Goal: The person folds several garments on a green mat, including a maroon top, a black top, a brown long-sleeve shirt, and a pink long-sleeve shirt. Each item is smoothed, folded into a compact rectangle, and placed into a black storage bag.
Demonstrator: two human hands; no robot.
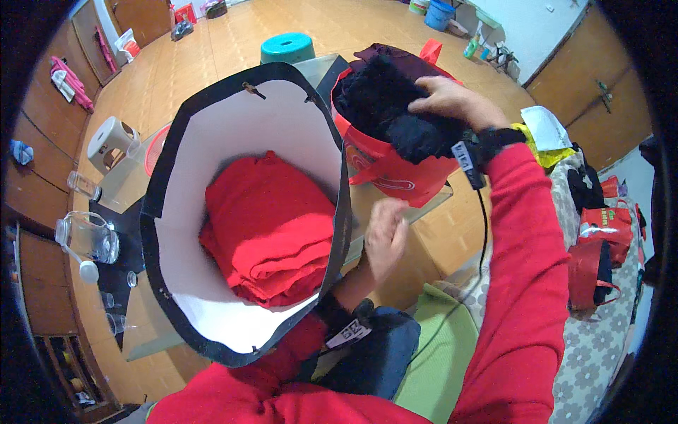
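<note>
My right hand is at the top of a red bag, its fingers curled into a black fluffy garment. Dark maroon cloth shows behind the garment at the bag's far rim. Below the bag, my left hand is curled closed, with nothing visible in it. Its forearm passes behind a large open storage bag with a white lining and black rim. Folded red cloth lies inside that storage bag.
A glass pitcher and a glass jar are at the left of the low table. Beyond it stand a teal stool and a grey stool. Red bags lie on the flowered cover at right.
</note>
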